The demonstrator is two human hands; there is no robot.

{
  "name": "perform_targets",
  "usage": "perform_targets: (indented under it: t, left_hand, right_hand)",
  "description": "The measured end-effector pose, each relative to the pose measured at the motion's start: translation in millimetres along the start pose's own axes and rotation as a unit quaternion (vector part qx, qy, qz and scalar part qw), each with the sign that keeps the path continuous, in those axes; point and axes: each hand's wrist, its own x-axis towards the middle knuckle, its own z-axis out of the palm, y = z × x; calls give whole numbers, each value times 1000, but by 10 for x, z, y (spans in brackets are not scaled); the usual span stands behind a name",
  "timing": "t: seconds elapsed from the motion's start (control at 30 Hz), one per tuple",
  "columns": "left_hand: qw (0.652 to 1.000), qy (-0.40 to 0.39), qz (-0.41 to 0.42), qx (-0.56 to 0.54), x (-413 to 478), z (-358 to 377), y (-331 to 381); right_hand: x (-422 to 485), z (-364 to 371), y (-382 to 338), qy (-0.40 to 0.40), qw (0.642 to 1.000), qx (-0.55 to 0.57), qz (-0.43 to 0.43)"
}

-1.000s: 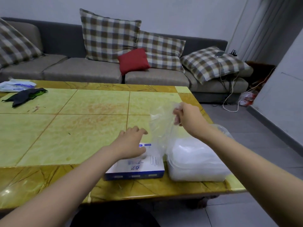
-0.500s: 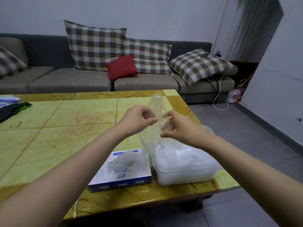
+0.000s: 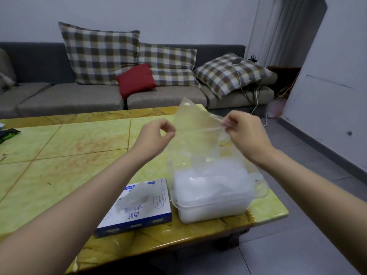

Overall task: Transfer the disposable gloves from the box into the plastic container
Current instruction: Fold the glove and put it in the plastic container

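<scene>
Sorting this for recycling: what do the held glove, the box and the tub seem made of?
The glove: thin clear plastic film, see-through and wrinkled. The box: probably printed cardboard, matte blue and white with crisp folded edges. The tub: translucent rigid plastic with a glossy rim, the white gloves inside showing through its wall.

A home living room: a grey sofa (image 3: 83, 96) with checked cushions (image 3: 101, 56) stands behind a low yellow-tiled table (image 3: 65, 151).

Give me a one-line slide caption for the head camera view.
Clear disposable glove pinched by left hand and right hand above the glove-filled plastic container, beside the blue glove box.
</scene>
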Motion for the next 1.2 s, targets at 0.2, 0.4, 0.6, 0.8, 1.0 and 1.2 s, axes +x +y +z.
perform_targets:
  t: [0.2, 0.4, 0.6, 0.8, 1.0, 1.2]
  left_hand:
    - [999, 11, 32, -23, -61, 117, -26]
    - [975, -189, 20, 113, -353, 284, -252]
    - [976, -123, 92, 154, -334, 402, -59]
    - [919, -274, 105, 264, -270, 815, 11]
    - [817, -428, 48, 384, -272, 1178, -117]
    - [793, -466, 21, 390, -233, 1323, -170]
  right_hand:
    - [-330, 95, 26, -22, 992, -10, -124]
    - [-567, 398, 323, -338, 937, -72, -55]
    - [-441, 282, 317, -484, 873, -56, -25]
    - [-359, 406, 323, -309, 949, -15, -52]
    - [-379, 697, 600, -497, 852, -164, 0]
    - [-333, 962, 801, -547, 818, -177, 13]
